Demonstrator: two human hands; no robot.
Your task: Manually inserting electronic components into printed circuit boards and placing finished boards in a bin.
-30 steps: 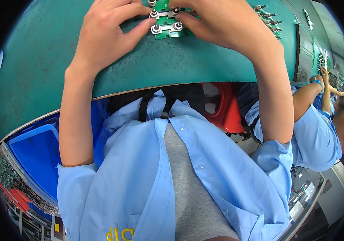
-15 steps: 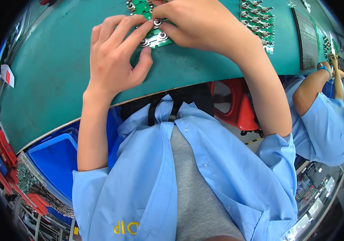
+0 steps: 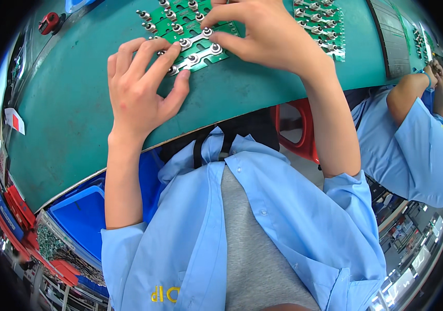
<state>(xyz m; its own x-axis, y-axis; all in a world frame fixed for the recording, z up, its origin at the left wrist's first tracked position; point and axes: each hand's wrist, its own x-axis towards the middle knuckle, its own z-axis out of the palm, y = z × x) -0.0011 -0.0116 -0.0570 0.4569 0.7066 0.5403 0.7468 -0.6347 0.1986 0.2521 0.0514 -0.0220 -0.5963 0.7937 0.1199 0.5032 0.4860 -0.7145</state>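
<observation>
A green circuit board lies on the bench, bearing metal posts and silver strips. My right hand reaches over its right side, thumb and index finger closed around the post at the right end of a metal strip. Beside the board's left edge is my left hand, its fingers spread. Its index fingertip rests by that strip's left end, and the thumb stays apart, close to the nearer metal strip. Some of the right fingers are cut off at the top edge.
Another green board with rows of posts lies to the right, before a dark ribbed panel. A red and black object sits at the far left. A blue bin stands below the bench. A co-worker is at the right.
The view has shifted, bringing more of the board into sight. My left hand sits slightly lower and further left in view. The right thumb and index finger remain at a post.
</observation>
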